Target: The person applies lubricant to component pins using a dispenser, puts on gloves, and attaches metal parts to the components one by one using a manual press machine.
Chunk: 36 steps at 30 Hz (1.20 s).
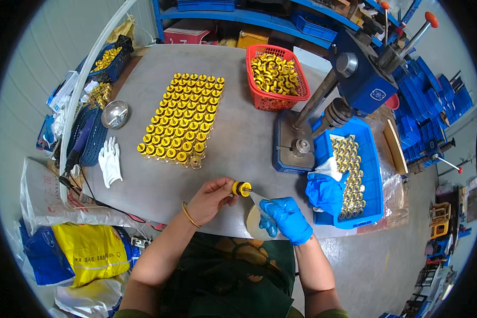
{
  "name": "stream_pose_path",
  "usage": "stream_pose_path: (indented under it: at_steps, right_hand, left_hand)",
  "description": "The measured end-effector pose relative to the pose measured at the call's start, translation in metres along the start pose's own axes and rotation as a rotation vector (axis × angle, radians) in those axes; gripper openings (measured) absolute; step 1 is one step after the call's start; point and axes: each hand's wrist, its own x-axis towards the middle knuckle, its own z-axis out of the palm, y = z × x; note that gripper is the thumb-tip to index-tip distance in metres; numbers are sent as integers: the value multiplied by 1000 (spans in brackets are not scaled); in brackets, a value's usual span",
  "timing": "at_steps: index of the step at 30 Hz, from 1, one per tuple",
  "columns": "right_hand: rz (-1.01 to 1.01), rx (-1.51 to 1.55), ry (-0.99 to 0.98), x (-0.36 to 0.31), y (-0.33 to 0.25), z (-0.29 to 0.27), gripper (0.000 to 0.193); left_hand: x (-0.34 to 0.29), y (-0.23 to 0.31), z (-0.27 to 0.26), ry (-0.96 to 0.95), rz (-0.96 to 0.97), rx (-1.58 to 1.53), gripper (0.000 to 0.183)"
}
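Over the front edge of the table, my bare left hand (pixel 213 197) pinches a round yellow-and-black cap-like part (pixel 241 188) with a thin pin sticking out toward the right. In a blue glove, my right hand (pixel 287 218) is closed round a translucent cone-shaped bag (pixel 257 200), its narrow tip at the pin. A pale round thing (pixel 257 223), perhaps a dish or the bag's lower part, shows below, partly hidden by the glove. Rows of similar yellow-topped parts (pixel 180 119) stand on the grey table (pixel 238 138) beyond my left hand.
A red basket (pixel 278 100) of loose yellow pieces stands at the back. To the right are a blue hand press (pixel 293 153) and a blue crate (pixel 373 196) of metal-ringed parts. At left lie a white glove (pixel 110 161) and a metal bowl (pixel 115 114).
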Motion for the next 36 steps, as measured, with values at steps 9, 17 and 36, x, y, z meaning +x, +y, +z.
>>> stream_pose_path:
  at_steps: [9, 17, 36]
  right_hand:
    - [-3, -7, -29, 1, -6, 2, 32]
    - [12, 13, -20, 5, -4, 3, 31]
    - [-239, 229, -25, 4, 23, -6, 22]
  left_hand:
    - [4, -1, -1, 31, -2, -53, 20]
    - [5, -1, -1, 24, 19, 10, 20]
    - [9, -8, -21, -17, 55, 113, 18]
